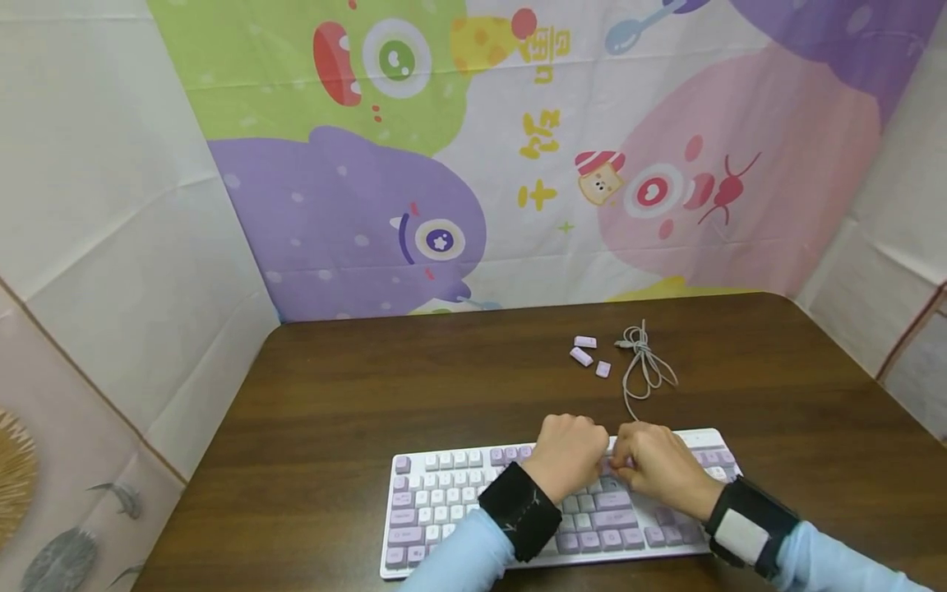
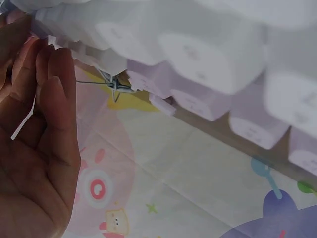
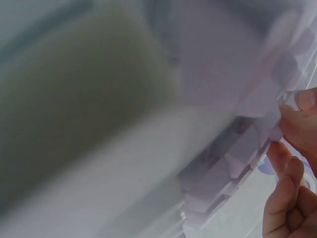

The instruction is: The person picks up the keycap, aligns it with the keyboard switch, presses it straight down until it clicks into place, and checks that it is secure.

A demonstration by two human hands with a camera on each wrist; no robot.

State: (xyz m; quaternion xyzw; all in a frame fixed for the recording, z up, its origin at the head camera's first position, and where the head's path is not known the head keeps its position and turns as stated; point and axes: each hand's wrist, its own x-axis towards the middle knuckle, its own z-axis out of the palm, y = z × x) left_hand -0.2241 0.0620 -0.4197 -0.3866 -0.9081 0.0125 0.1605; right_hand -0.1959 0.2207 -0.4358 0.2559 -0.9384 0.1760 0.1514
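A white keyboard [image 1: 444,514] with white, grey and lavender keycaps lies on the brown table. My left hand [image 1: 568,450] is over its upper right part, fingers bent down to the keys. Close beside it, my right hand [image 1: 658,464] has its thumb and forefinger at the same spot. In the right wrist view, fingertips [image 3: 292,121] pinch at a lavender keycap [image 3: 274,130] near the keyboard's edge. The left wrist view shows the left hand [image 2: 52,153] with bent fingers beside the keys; what its fingertips hold is hidden.
Beyond the keyboard lie several loose lavender keycaps [image 1: 581,357]. A bundled grey cable [image 1: 645,362] lies to their right and runs down to the keyboard's back edge. A cartoon-printed cloth [image 1: 518,247] hangs behind the table [image 1: 333,395].
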